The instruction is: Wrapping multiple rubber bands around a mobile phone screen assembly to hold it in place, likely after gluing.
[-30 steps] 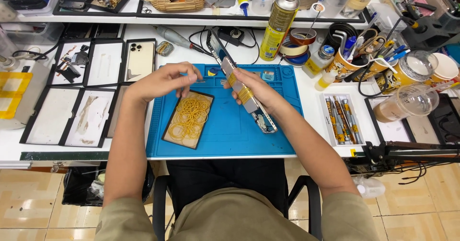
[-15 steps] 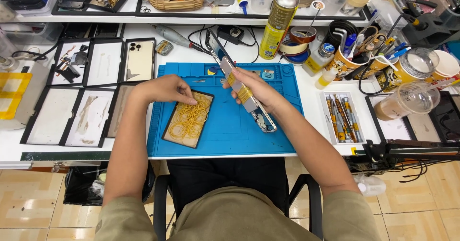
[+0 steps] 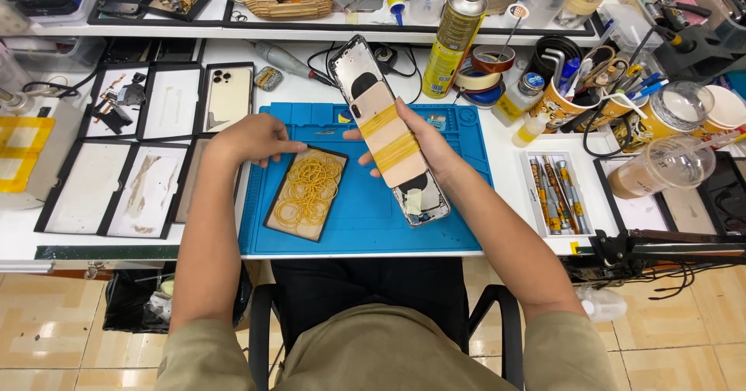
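Holding a phone housing (image 3: 386, 139) above the blue mat (image 3: 365, 220), the right hand (image 3: 423, 146) grips it from the right edge, fingers curled under and thumb across the pale back panel. Two yellow rubber bands (image 3: 388, 135) wrap around the housing's middle, one just above the other. The housing tilts, its camera end pointing away toward the back of the surface (image 3: 513, 173) and its near end showing a silvery frame over the mat.

The left hand (image 3: 252, 139) hangs loosely open and empty at the mat's upper left corner, fingertips pointing right, just above the far end of a small dark tray (image 3: 273, 224). That tray lies on the mat and is filled with a heap of loose yellow bands (image 3: 308, 191).

Left of the mat, several black trays (image 3: 85, 185) hold white sheets and small parts; one carries a gold phone (image 3: 229, 96) lying face down. Behind the housing stands a yellow spray can (image 3: 454, 38), with tape rolls (image 3: 486, 72) beside it. Right of the mat, a white tray (image 3: 556, 193) holds screwdrivers, and cups (image 3: 579, 100) full of tools stand beyond it.
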